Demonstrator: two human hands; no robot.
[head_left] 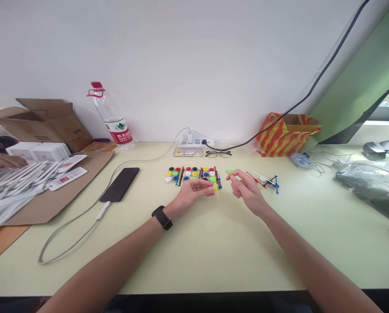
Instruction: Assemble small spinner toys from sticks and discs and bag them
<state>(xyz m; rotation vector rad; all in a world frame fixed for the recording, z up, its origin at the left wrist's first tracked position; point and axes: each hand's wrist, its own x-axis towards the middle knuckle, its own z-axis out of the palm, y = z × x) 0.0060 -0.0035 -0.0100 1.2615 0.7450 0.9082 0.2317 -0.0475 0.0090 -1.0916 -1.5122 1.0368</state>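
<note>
My left hand (pixel 194 192), with a dark watch on its wrist, pinches a small yellow arrow-shaped plastic piece (pixel 215 188) between thumb and fingertips. To its right my right hand (pixel 247 191) is raised with fingers curled together; what they hold, if anything, I cannot make out. A green disc (pixel 229 171) shows right by its fingertips, and I cannot tell whether they touch it. Behind my left hand lie rows of coloured discs (pixel 195 174) with thin arrow-ended sticks (pixel 218 177) among them. Beyond my right hand are red, black and blue sticks (pixel 277 184) around a white disc (pixel 262 178).
A phone (pixel 120 184) on a charging cable lies at left, near cardboard holding white pieces (pixel 24 174), where another person's hand (pixel 5 161) reaches in. A bottle (pixel 114 117), power strip (pixel 197 142), glasses (pixel 218 153) and striped bag (pixel 285 135) stand along the wall.
</note>
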